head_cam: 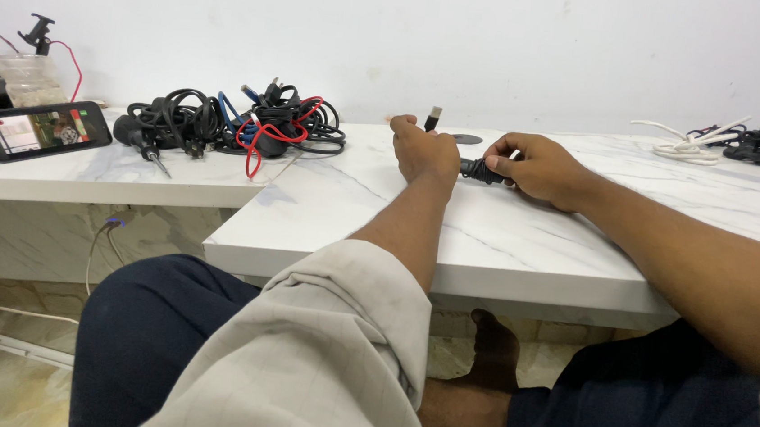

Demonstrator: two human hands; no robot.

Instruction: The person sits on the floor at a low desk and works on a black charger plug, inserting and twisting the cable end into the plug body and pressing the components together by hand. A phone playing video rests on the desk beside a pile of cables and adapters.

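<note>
My left hand (425, 152) rests on the white marble table (504, 241) and grips a black cable whose plug end (433, 118) sticks up above the fingers. My right hand (537, 167) sits close beside it to the right, closed on a coiled black bundle of the same cable (478, 170) that spans the gap between both hands. Both forearms reach in from the bottom of the view over my knees.
A tangled pile of black, red and blue cables (242, 123) lies at the back left. A phone (40, 129) with a lit screen leans further left beside a plastic jar (31, 78). White and black cables (738, 142) lie at the far right. A round black grommet (467, 139) is behind my hands.
</note>
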